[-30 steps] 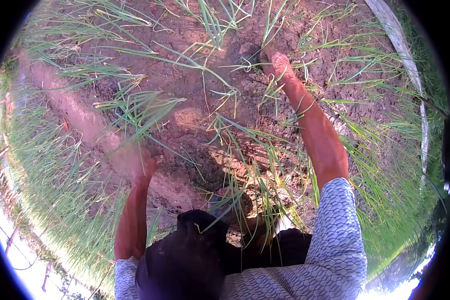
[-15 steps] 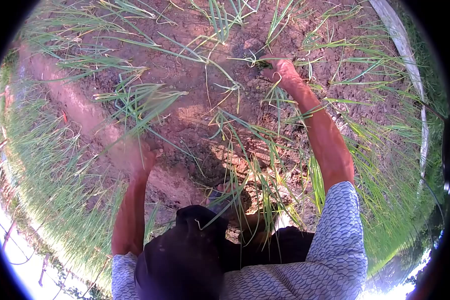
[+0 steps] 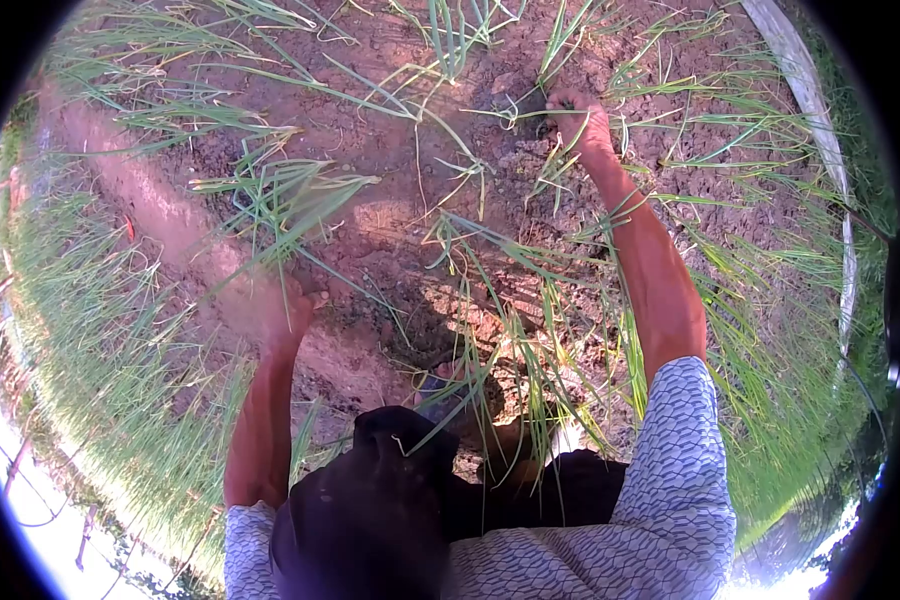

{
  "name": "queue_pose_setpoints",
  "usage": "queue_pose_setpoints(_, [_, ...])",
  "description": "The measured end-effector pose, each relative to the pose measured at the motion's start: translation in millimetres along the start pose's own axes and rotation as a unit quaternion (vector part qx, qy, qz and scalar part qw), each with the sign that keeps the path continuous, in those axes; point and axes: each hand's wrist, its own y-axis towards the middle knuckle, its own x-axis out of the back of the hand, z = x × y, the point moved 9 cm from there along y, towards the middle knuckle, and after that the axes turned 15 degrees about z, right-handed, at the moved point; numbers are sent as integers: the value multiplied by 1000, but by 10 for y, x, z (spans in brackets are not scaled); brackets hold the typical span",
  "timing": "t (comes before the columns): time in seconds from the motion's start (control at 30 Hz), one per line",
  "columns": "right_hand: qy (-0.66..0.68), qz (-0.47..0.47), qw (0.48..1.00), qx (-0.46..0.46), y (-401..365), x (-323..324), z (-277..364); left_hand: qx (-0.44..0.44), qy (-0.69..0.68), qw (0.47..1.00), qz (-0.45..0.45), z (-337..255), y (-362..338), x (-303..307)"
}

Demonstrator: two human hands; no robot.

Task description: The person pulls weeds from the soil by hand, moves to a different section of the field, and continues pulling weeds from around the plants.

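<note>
My left hand [image 3: 295,305] is closed round the lower end of a bunch of long green plants [image 3: 295,205], whose leaves spread upward from it. Haze blurs that side, so the fingertips are hard to make out. Farther forward, my right hand [image 3: 578,115] is low over the brown soil [image 3: 370,225], its fingers curled beside a dark clod. Just left of those fingers lies a small plant with thin leaves [image 3: 511,113]. Whatever the right fingers may hold is hidden.
Rows of tall green plants [image 3: 100,330] stand at the left, with more at the right [image 3: 760,330]. A pale strip [image 3: 805,85] edges the soil at the right. Long leaves [image 3: 530,370] hang over a foot [image 3: 450,372] near my dark clothing [image 3: 370,500].
My right hand has moved slightly up and to the right, and its fingers are more curled. The left hand and its plants have barely shifted.
</note>
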Motion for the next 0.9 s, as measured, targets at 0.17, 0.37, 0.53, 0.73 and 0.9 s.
queue_pose_setpoints(0.17, [-379, 74, 905, 180, -93, -360, 491, -31, 13, 999, -6, 30, 41, -12])
queue_pose_setpoints(0.37, [-506, 49, 852, 127, -9, -653, 393, -8, -25, 1000, 9, 175, 78, -92])
queue_pose_setpoints(0.53, [-42, -1, 998, 46, 87, -98, 127, -28, 18, 999, 2, 154, 86, -90])
queue_pose_setpoints(0.73, [-268, 91, 943, 173, 271, -410, 658, -1, 54, 999, -5, 187, 107, -48])
queue_pose_setpoints(0.9, [-384, 114, 900, 170, 214, -694, 952, 36, 18, 999, 10, 78, -7, 14])
